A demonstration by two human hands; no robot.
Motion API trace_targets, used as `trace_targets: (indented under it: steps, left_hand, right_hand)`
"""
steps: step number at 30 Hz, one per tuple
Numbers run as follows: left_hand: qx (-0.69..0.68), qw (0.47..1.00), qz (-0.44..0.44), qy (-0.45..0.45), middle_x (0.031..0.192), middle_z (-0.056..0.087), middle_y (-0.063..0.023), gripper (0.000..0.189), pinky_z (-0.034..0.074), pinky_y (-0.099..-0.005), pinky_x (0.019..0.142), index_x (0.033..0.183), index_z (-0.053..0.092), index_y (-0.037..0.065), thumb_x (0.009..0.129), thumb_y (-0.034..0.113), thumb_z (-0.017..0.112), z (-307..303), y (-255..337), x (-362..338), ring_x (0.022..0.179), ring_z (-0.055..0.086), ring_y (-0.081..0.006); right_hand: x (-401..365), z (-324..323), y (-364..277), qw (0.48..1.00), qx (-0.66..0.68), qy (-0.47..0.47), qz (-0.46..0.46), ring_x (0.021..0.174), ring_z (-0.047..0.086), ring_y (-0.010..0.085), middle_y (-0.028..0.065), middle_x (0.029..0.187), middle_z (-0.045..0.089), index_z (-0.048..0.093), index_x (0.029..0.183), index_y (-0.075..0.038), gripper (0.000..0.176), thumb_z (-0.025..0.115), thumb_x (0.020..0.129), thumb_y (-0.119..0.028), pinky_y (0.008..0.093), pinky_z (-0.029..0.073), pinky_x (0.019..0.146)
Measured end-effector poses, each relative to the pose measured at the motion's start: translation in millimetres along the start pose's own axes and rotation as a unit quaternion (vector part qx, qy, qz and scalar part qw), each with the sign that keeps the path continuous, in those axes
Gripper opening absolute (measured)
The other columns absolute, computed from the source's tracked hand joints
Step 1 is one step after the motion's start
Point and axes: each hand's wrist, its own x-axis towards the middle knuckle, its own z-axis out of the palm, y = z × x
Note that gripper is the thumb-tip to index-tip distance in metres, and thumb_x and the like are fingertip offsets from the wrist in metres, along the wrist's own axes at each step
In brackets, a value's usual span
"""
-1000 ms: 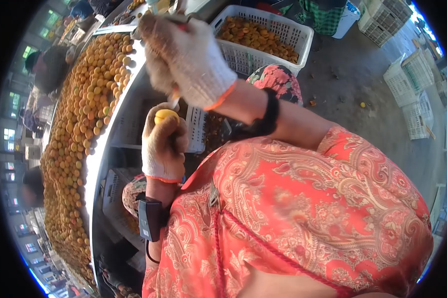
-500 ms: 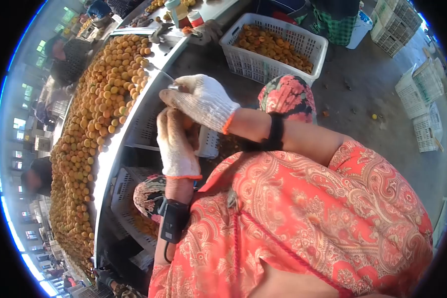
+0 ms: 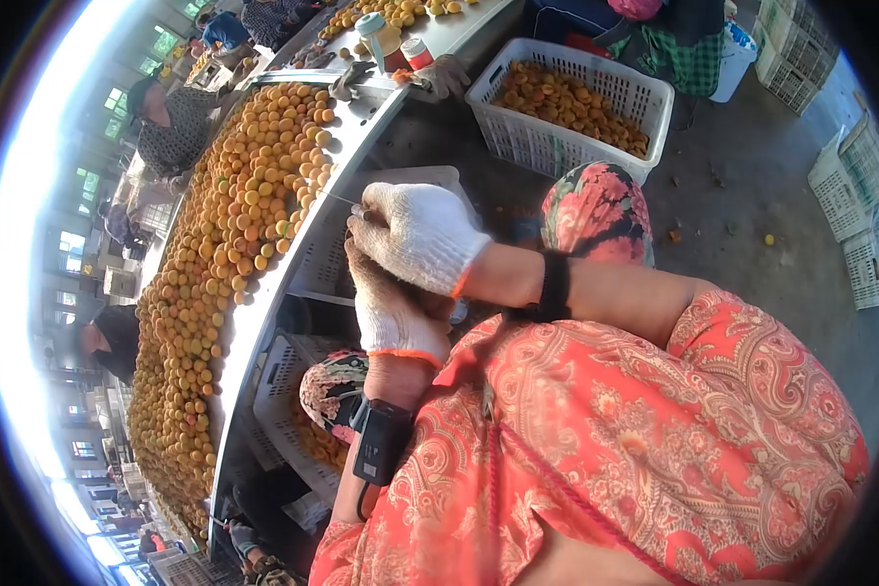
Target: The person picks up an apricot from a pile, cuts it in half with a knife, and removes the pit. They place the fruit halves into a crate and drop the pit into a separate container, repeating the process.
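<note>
My right hand (image 3: 422,232), in a white knitted glove with an orange cuff, is closed around a thin metal tool (image 3: 338,196). The tool's slender tip points up and left toward the metal table edge. Just below, my left hand (image 3: 397,311) wears a similar glove with browned fingers. Its fingers curl under the right hand, and whatever they hold is hidden. Both hands touch in front of my lap. To their left, a large heap of apricots (image 3: 254,186) lies on the metal table (image 3: 264,311).
A white crate (image 3: 518,145) of apricot pieces stands ahead on the floor. Another crate (image 3: 281,391) is beside my left knee, under the table. A bottle (image 3: 376,39) and a red-and-white jar (image 3: 416,53) stand on the table. Stacked crates (image 3: 840,190) are at right; co-workers sit across.
The whole view has shifted, so the scene sits lower and further right. My left hand has turned and tucked further beneath the right one. The tool stays in my right hand.
</note>
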Motion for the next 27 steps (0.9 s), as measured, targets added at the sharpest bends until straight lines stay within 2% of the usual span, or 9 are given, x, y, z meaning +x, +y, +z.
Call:
trace_targets:
  steps: [4, 10, 15, 17, 19, 20, 23, 25, 27]
  left_hand:
    - [0.024, 0.999, -0.013, -0.022, 0.088, 0.064, 0.0048, 0.056, 0.036, -0.0282, 0.047, 0.107, 0.062, 0.024, 0.087, 0.075, 0.050, -0.6, 2.0, 1.2, 0.060, 0.051, -0.0133]
    - [0.017, 0.995, 0.094, -0.032, 0.083, 0.061, 0.0061, 0.051, 0.035, -0.0280, 0.047, 0.104, 0.062, 0.024, 0.087, 0.072, 0.054, -0.5, -3.5, 14.1, 0.061, 0.052, -0.0126]
    - [0.013, 1.000, 0.002, -0.003, 0.099, 0.065, 0.0058, 0.056, 0.041, -0.0272, 0.054, 0.112, 0.062, 0.025, 0.087, 0.073, 0.053, 0.2, 2.5, -3.6, 0.078, 0.059, -0.0144]
    - [0.032, 0.999, 0.010, -0.012, 0.105, 0.066, 0.0034, 0.060, 0.044, -0.0310, 0.058, 0.115, 0.062, 0.025, 0.085, 0.076, 0.051, -14.4, -3.0, 0.6, 0.082, 0.059, -0.0184]
    - [-0.043, 0.999, -0.017, -0.001, 0.113, 0.066, 0.0031, 0.057, 0.053, -0.0322, 0.069, 0.121, 0.061, 0.023, 0.088, 0.070, 0.056, -9.0, -2.0, -13.9, 0.097, 0.065, -0.0180]
    - [-0.058, 0.998, -0.028, -0.003, 0.117, 0.065, 0.0016, 0.059, 0.054, -0.0381, 0.079, 0.122, 0.060, 0.023, 0.089, 0.071, 0.053, -15.4, -4.5, -7.4, 0.102, 0.064, -0.0214]
    - [-0.069, 0.997, -0.024, 0.004, 0.109, 0.067, -0.0011, 0.055, 0.050, -0.0383, 0.075, 0.120, 0.060, 0.023, 0.091, 0.068, 0.050, -15.2, -7.8, -9.1, 0.095, 0.062, -0.0247]
    - [-0.069, 0.997, -0.023, 0.005, 0.109, 0.067, -0.0022, 0.052, 0.051, -0.0403, 0.082, 0.118, 0.061, 0.021, 0.092, 0.064, 0.049, -21.8, -12.1, -6.3, 0.101, 0.063, -0.0251]
    - [-0.066, 0.989, -0.129, -0.016, 0.106, 0.067, -0.0034, 0.051, 0.052, -0.0381, 0.076, 0.113, 0.062, 0.019, 0.093, 0.063, 0.049, -33.9, -11.8, 4.4, 0.096, 0.063, -0.0234]
  right_hand:
    - [0.2, -7.1, 3.7, 1.000, -0.008, -0.027, -0.004, 0.082, 0.068, 0.0384, 0.0194, 0.084, 0.069, 0.069, 0.091, -0.004, 0.032, 0.064, 0.090, -0.035, 0.0439, 0.052, 0.070]
    - [4.5, -17.6, 0.2, 0.997, 0.050, -0.054, 0.026, 0.085, 0.067, 0.0380, 0.0185, 0.087, 0.070, 0.071, 0.094, -0.005, 0.033, 0.065, 0.089, -0.037, 0.0437, 0.053, 0.073]
    - [2.2, -8.6, -3.7, 0.999, 0.010, -0.050, -0.005, 0.084, 0.067, 0.0383, 0.0182, 0.085, 0.069, 0.070, 0.092, -0.006, 0.028, 0.065, 0.088, -0.033, 0.0442, 0.052, 0.072]
    - [-0.7, -6.3, -4.3, 0.998, 0.018, -0.053, -0.025, 0.084, 0.067, 0.0384, 0.0181, 0.085, 0.069, 0.069, 0.091, -0.006, 0.026, 0.065, 0.088, -0.031, 0.0445, 0.052, 0.072]
    - [-3.8, -5.8, -8.7, 0.996, 0.009, -0.067, -0.049, 0.083, 0.068, 0.0377, 0.0171, 0.083, 0.070, 0.071, 0.095, -0.010, 0.024, 0.062, 0.086, -0.029, 0.0475, 0.054, 0.075]
    - [-5.6, -4.3, -8.5, 0.996, 0.012, -0.061, -0.061, 0.081, 0.066, 0.0397, 0.0182, 0.081, 0.067, 0.066, 0.085, -0.006, 0.018, 0.065, 0.085, -0.024, 0.0460, 0.052, 0.069]
    - [-10.9, -3.3, -6.5, 0.993, 0.018, -0.041, -0.109, 0.080, 0.065, 0.0396, 0.0183, 0.080, 0.066, 0.066, 0.084, -0.006, 0.017, 0.066, 0.083, -0.023, 0.0460, 0.052, 0.068]
    - [-13.2, 0.3, 1.2, 0.993, -0.008, -0.047, -0.110, 0.079, 0.066, 0.0389, 0.0178, 0.081, 0.066, 0.066, 0.085, -0.006, 0.016, 0.066, 0.082, -0.022, 0.0460, 0.052, 0.068]
    - [-16.2, -0.7, 6.9, 0.989, -0.010, -0.063, -0.135, 0.078, 0.066, 0.0382, 0.0167, 0.082, 0.066, 0.066, 0.085, -0.007, 0.015, 0.067, 0.081, -0.022, 0.0458, 0.053, 0.068]
